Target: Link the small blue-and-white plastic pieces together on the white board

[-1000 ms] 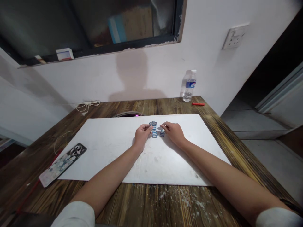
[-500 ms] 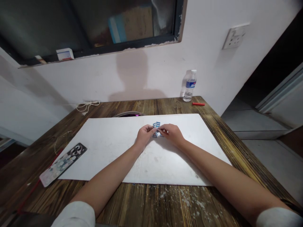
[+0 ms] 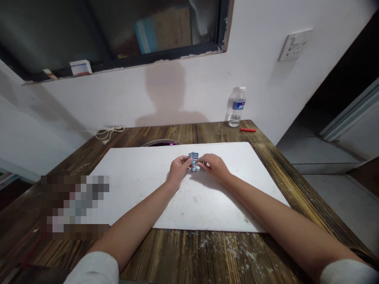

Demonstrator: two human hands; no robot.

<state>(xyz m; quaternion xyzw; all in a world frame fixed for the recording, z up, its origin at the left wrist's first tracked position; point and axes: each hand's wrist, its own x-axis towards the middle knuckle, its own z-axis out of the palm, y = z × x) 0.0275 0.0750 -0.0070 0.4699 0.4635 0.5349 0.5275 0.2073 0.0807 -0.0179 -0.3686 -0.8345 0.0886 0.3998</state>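
Several small blue rectangular pieces (image 3: 193, 161) lie bunched together on a white board (image 3: 142, 181) that covers the middle of a wooden table (image 3: 189, 252). My left hand (image 3: 178, 169) rests on the board with its fingertips pinched against the left side of the pieces. My right hand (image 3: 215, 166) comes in from the right, fingers curled and pinched against the same cluster. The two hands nearly touch over the pieces. What the pieces are cannot be made out.
A clear water bottle (image 3: 237, 106) with a blue label stands at the table's far edge by the wall, a red pen (image 3: 248, 129) beside it. A white cord (image 3: 109, 131) lies far left. A blurred patch (image 3: 75, 207) covers the board's near-left corner. The table's right edge drops to the floor.
The blue pieces were spread in two groups between my hands; both hands have closed in and pushed them into one tight cluster.
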